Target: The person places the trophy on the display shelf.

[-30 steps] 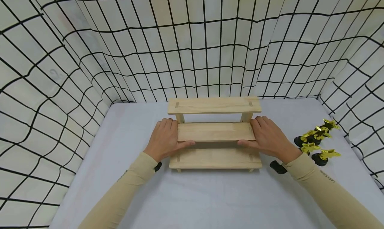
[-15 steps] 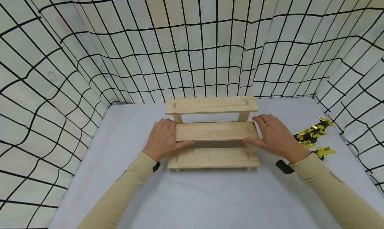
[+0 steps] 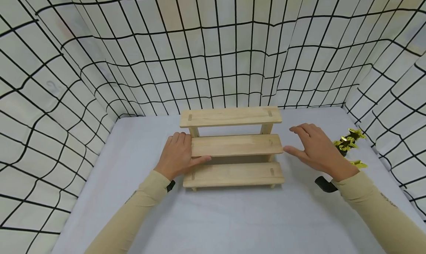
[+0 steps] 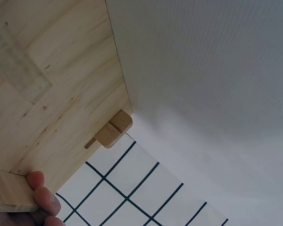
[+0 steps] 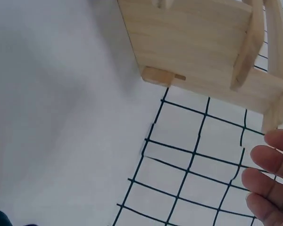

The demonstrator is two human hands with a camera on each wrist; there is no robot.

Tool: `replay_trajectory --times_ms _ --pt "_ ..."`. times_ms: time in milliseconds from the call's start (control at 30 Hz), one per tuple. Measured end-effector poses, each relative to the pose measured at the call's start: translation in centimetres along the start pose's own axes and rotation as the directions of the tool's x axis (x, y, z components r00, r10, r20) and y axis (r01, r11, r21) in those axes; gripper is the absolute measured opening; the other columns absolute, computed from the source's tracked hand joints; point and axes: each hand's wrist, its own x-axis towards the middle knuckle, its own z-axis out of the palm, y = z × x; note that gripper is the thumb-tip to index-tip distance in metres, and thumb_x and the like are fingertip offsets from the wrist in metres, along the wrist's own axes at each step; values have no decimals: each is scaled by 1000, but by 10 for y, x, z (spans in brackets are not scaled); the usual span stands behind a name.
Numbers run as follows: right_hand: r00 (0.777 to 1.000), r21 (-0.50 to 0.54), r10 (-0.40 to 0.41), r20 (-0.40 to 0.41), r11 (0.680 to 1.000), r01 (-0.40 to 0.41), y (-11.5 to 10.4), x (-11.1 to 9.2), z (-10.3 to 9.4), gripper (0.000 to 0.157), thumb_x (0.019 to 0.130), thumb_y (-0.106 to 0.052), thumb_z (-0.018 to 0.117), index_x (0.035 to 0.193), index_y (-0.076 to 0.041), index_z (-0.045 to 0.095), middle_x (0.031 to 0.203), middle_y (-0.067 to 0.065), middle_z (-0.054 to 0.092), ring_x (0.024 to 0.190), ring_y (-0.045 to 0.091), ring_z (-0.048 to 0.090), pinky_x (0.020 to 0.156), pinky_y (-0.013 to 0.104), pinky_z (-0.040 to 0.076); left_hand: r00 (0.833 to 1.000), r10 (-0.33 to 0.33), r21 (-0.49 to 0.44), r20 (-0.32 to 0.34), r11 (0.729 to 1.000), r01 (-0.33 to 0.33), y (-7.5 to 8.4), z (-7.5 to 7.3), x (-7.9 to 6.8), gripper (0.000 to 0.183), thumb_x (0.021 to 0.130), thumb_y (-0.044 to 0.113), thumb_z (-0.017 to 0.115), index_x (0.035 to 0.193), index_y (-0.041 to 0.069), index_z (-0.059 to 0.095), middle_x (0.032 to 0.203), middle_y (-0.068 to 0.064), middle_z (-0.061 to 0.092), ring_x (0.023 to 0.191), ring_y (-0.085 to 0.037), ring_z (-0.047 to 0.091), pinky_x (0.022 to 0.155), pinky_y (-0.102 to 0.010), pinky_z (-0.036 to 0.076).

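A pale wooden three-step display stand (image 3: 237, 145) stands on the white cloth in the head view. My left hand (image 3: 176, 152) grips the left end of its middle board, thumb along the front edge. In the left wrist view its fingertips (image 4: 46, 200) touch the end of a board. My right hand (image 3: 321, 150) is off the stand's right side, fingers loosely bent and nothing in them. The right wrist view has the fingers (image 5: 269, 179) near the stand's wooden side (image 5: 193, 47), apart from it as far as the head view shows.
Several small gold star-shaped pieces on black bases (image 3: 346, 143) stand at the right, partly hidden by my right hand and wrist. Black-grid netting over white walls (image 3: 213, 61) surrounds the cloth-covered table (image 3: 233, 220) at the back and both sides.
My right hand has let go of the middle board's right end and moved away to the right. My left hand keeps its grip. The whole head view has shifted slightly.
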Motion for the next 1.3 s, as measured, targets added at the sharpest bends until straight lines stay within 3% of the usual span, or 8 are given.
replay_trajectory --times_ms 267,400,600,733,933,1033,1167,1300 --pt "994 29 -47 -103 998 50 17 -8 -13 60 99 -52 65 127 1 63 117 18 67 109 39 61 96 55 48 1000 12 -3 -17 1000 -12 0 1 1 86 69 80 76 92 -1 57 85 -18 62 79 -35 56 68 -39 42" --pt "992 75 -17 -125 997 27 24 -15 -17 56 100 -49 65 127 0 62 118 18 66 108 35 58 92 53 47 1000 12 -9 -22 1000 -12 0 1 1 86 69 79 78 92 -1 57 86 -18 62 79 -35 56 68 -40 42" --pt "986 138 80 -145 989 -60 30 -25 -27 50 88 -23 81 130 -2 63 118 14 66 111 30 57 88 35 43 1000 16 -11 -27 1000 -16 0 1 1 86 68 79 78 92 -1 57 85 -18 62 78 -34 55 68 -40 42" --pt "969 187 154 -195 975 -118 34 -30 -33 53 79 -15 87 127 -5 66 114 12 69 104 16 58 86 18 40 999 21 -9 -28 1000 -21 0 1 0 86 69 80 77 92 -1 56 85 -18 62 79 -35 55 69 -40 41" --pt "931 326 279 -234 925 -195 44 -41 -39 59 71 -3 91 126 -6 68 110 -20 63 99 -18 50 89 0 34 999 24 -11 -28 1000 -24 -1 1 0 85 69 79 78 91 -1 56 85 -18 62 78 -36 55 68 -40 41" --pt "915 422 336 -223 880 -220 50 -49 -42 61 71 5 90 126 -4 67 110 -29 58 97 -16 54 90 -2 37 999 28 -9 -30 1000 -29 -1 1 1 85 68 78 79 92 -1 56 85 -18 61 77 -35 54 68 -40 41" --pt "896 543 401 -192 804 -243 57 -61 -43 62 70 14 86 126 -1 64 110 -22 62 98 -8 59 92 1 43 999 32 -11 -33 999 -33 -1 2 1 85 67 77 79 92 -1 56 86 -19 62 78 -36 55 68 -40 41" --pt "878 577 443 -183 771 -269 64 -71 -41 63 72 18 83 126 -5 63 111 -18 62 99 -4 60 92 3 43 999 31 -21 -31 999 -31 -1 2 1 85 70 78 77 92 -1 56 86 -19 62 78 -36 55 68 -41 41"
